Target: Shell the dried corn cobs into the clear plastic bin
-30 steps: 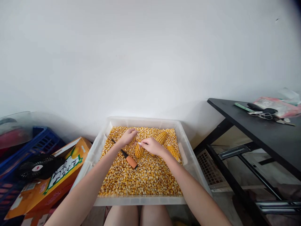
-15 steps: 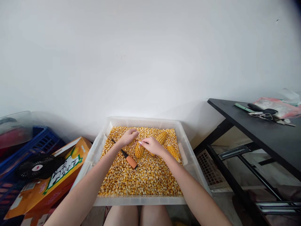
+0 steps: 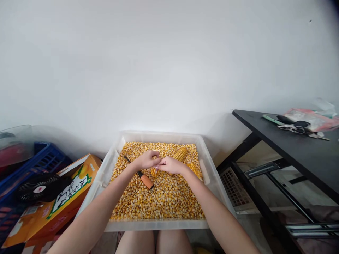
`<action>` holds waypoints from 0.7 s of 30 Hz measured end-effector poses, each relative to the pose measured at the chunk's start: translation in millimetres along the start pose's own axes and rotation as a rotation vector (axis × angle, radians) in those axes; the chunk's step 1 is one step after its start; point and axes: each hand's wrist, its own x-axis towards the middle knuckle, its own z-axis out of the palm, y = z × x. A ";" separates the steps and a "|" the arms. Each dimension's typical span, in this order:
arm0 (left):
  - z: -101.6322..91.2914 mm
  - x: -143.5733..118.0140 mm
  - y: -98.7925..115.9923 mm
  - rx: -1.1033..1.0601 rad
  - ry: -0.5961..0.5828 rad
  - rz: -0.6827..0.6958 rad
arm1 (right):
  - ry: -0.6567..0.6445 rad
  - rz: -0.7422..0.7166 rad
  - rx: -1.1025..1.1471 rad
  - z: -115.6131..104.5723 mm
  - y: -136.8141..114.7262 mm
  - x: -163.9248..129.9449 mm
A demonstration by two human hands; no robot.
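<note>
Item: corn cob, held low over the bed of loose kernels in the clear plastic tub on my lap. I see only its lower end, poking out beneath the two hands; the rest is covered by fingers. From what shows, I judge its long axis runs roughly up and away from me, tilted a little to the right, with the near end pointing down at the kernels. Left hand: curled over the upper part of the cob from the left, its grip clenched on the cob. Right hand: coming in from the right, fingertips meeting the left hand's right above the cob; it touches the cob, but I cannot tell whether it truly grasps it or only presses kernels with the thumb. Both hands sit equally near the cob; it lies straight below the point where they meet. Nearby: a screwdriver with an orange handle lying on the kernels just left of the cob, apart from both hands, blade pointing away to the upper left, handle towards me. A second cob lies beyond the right hand, long axis slanting up to the right; a third lies at the right wrist, partly hidden. Beside the tub: an orange carton to the left, a black tabletop to the right.
</note>
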 end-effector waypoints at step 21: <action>-5.8 8.2 -19.8 -0.414 0.304 -0.375 | 0.234 0.001 -0.007 -1.8 -3.5 0.7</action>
